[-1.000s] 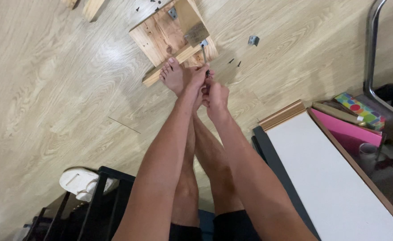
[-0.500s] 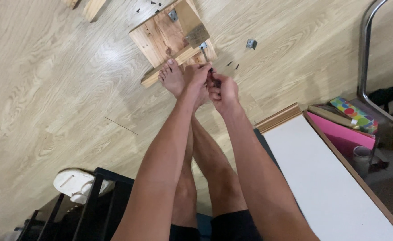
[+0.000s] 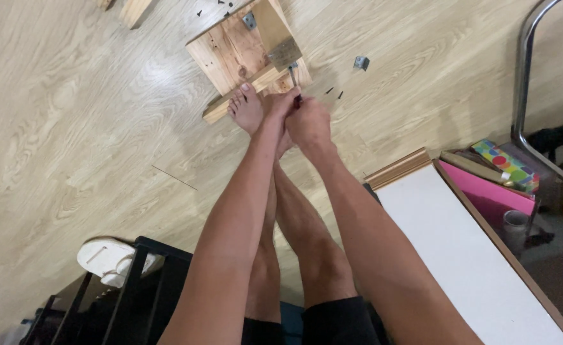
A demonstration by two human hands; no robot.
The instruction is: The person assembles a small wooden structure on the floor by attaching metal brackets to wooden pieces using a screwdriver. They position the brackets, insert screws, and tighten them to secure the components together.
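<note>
Pine board point(image 3: 230, 54) on the floor, pinned by a bare foot point(image 3: 248, 110) at its 6 o'clock edge. Left hand point(image 3: 280, 105) and right hand point(image 3: 307, 122) closed together around a small dark screw point(image 3: 298, 99); exact grip cannot be told. Risk judged: screw dropped among loose screws point(image 3: 332, 92) at 3 o'clock, or toes pricked.

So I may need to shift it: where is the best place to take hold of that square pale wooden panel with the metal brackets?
Probably the square pale wooden panel is best gripped by its bare left edge, fingers coming from the open floor side. The near edge is pinned by a bare foot and crowded by both hands; the right side carries metal brackets.
</note>
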